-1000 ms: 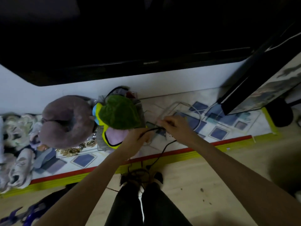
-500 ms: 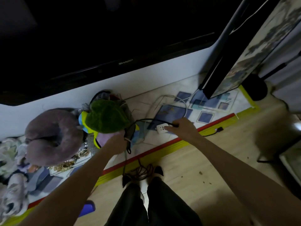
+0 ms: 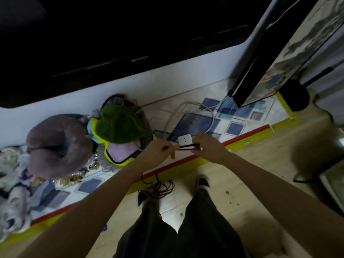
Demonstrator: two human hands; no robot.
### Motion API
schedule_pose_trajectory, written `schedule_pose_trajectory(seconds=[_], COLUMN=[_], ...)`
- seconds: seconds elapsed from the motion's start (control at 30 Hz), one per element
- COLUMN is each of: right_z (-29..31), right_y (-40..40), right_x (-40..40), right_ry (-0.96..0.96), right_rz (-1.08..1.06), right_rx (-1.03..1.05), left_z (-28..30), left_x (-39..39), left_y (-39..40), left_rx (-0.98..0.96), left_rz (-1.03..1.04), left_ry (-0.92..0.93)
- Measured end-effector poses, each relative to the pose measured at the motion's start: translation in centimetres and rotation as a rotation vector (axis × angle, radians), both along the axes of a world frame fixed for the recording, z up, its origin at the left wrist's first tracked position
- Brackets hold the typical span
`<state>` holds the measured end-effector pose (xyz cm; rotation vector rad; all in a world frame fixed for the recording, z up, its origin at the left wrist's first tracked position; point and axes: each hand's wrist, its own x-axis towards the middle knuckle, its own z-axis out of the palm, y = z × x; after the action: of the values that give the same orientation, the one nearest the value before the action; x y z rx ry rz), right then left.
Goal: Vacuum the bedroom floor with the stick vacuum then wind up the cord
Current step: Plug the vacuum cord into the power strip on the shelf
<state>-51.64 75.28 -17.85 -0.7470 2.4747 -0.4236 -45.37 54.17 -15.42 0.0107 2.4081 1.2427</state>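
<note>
Seemingly vacuuming is done: left hand (image 3: 158, 148) and right hand (image 3: 208, 146) pinch the black cord (image 3: 188, 146), most of it heaped unwound on the floor (image 3: 251, 174).

cord (image 3: 187, 146): black | socket block (image 3: 184, 140): white | mat (image 3: 240, 125): blue squares, red-yellow edge | hat (image 3: 119, 123): green

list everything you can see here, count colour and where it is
cord: one, black, stretched between both hands, rest piled by the feet
socket block: one, white, on the mat behind the hands
mat: one, pale with blue squares, along the wall
neck pillow: one, mauve, left on the mat
green plush: one, on a yellow bag beside the pillow
television: one, black, above
left hand: grips the cord
right hand: pinches the cord
</note>
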Motion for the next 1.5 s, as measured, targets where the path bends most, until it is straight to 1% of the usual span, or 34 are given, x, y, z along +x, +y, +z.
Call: schedule_pose_trajectory(seconds=[0.07, 0.13, 0.17, 0.23, 0.27, 0.3, 0.33, 0.4, 0.43, 0.47, 0.5, 0.53, 0.6, 0.67, 0.7, 0.77, 0.8, 0.83, 0.9, 0.93, 1.0, 1.07, 1.13, 1.17, 1.23, 1.3, 1.37, 1.43, 1.5], right_z=[-1.6, -2.6, -3.1, -4.7, -5.4, -6.0, -6.5, -7.3, -7.6, -7.4, -7.8, -8.4, -9.0, -9.6, -9.9, -10.4, -10.5, -10.8, -11.9, -12.7, -14.2, -16.1, -18.2, -19.3, -21.2, -23.3, -25.1, -26.6, -27.9], right_y=[1.9, 3.0, 3.5, 4.6, 5.1, 5.5, 5.6, 4.9, 4.5, 4.0, 3.7, 3.4, 3.0, 2.2, 1.7, 0.9, 0.5, 0.1, 0.0, -0.1, 0.0, 0.3, 0.5, 0.6, 0.6, 0.4, 0.6, 0.9, 1.0], right_x=[-1.9, -3.6, -4.4, -5.8, -6.3, -6.9, -7.5, -8.5, -9.0, -9.3, -9.7, -10.2, -10.8, -10.8, -10.7, -10.4, -10.2, -10.0, -10.4, -10.8, -11.6, -12.2, -12.6, -12.8, -13.4, -14.1, -14.6, -15.2, -15.7], right_ry=[0.093, 0.088, 0.042, -0.079, -0.130, -0.213, -0.347, -0.706, -0.875, -1.005, -1.059, -1.049, -0.929, -0.760, -0.645, -0.373, -0.274, -0.212, -0.154, -0.166, -0.228, -0.251, -0.242, -0.223, -0.177, -0.127, -0.039, 0.076, 0.110], right_rz=[-0.071, -0.150, -0.148, -0.097, -0.113, -0.177, -0.288, -0.611, -0.824, -1.093, -1.263, -1.306, -1.138, -0.871, -0.728, -0.515, -0.440, -0.378, -0.282, -0.252, -0.179, -0.076, 0.000, 0.031, 0.100, 0.148, 0.243, 0.328, 0.360], right_rx=[0.062, 0.046, 0.060, 0.123, 0.127, 0.104, 0.062, -0.101, -0.259, -0.461, -0.585, -0.609, -0.517, -0.424, -0.370, -0.283, -0.249, -0.213, -0.145, -0.108, -0.032, 0.091, 0.230, 0.279, 0.334, 0.326, 0.336, 0.347, 0.340], left_z=[-0.8, -1.6, -2.0, -3.1, -3.7, -4.2, -4.5, -5.1, -5.3, -5.1, -5.3, -5.6, -6.3, -7.0, -7.2, -7.7, -8.1, -8.9, -10.5, -11.5, -13.7, -15.6, -17.1, -17.8, -19.3, -21.6, -23.5, -25.4, -27.0], left_x=[-0.2, -0.4, -0.6, -1.0, -1.2, -1.3, -1.5, -1.6, -1.6, -1.5, -1.1, -0.8, 0.0, 0.5, 0.8, 1.3, 1.5, 1.9, 2.3, 2.5, 2.6, 2.2, 1.4, 0.9, 0.1, -0.9, -1.5, -2.1, -3.2], left_y=[0.1, 0.7, 1.3, 3.4, 4.5, 5.7, 6.9, 8.9, 9.9, 10.8, 11.8, 12.6, 13.5, 13.2, 12.6, 11.5, 10.9, 10.1, 8.4, 7.4, 5.8, 4.9, 4.9, 5.2, 6.0, 6.9, 7.7, 8.3, 8.7], left_rx=[0.036, 0.056, 0.057, 0.001, -0.025, -0.036, -0.048, -0.077, -0.080, -0.084, -0.078, -0.080, -0.108, -0.202, -0.249, -0.319, -0.358, -0.407, -0.519, -0.527, -0.433, -0.293, -0.167, -0.128, -0.108, -0.133, -0.189, -0.263, -0.344], left_rz=[0.115, 0.182, 0.206, 0.213, 0.190, 0.174, 0.162, 0.091, 0.024, -0.074, -0.148, -0.187, -0.146, -0.145, -0.186, -0.304, -0.312, -0.265, -0.027, 0.124, 0.423, 0.651, 0.783, 0.814, 0.793, 0.698, 0.609, 0.572, 0.547], left_ry=[-0.060, -0.159, -0.220, -0.325, -0.389, -0.467, -0.538, -0.655, -0.728, -0.809, -0.890, -0.946, -0.975, -0.970, -0.999, -1.080, -1.053, -0.976, -0.769, -0.702, -0.659, -0.620, -0.554, -0.529, -0.506, -0.515, -0.551, -0.570, -0.564])
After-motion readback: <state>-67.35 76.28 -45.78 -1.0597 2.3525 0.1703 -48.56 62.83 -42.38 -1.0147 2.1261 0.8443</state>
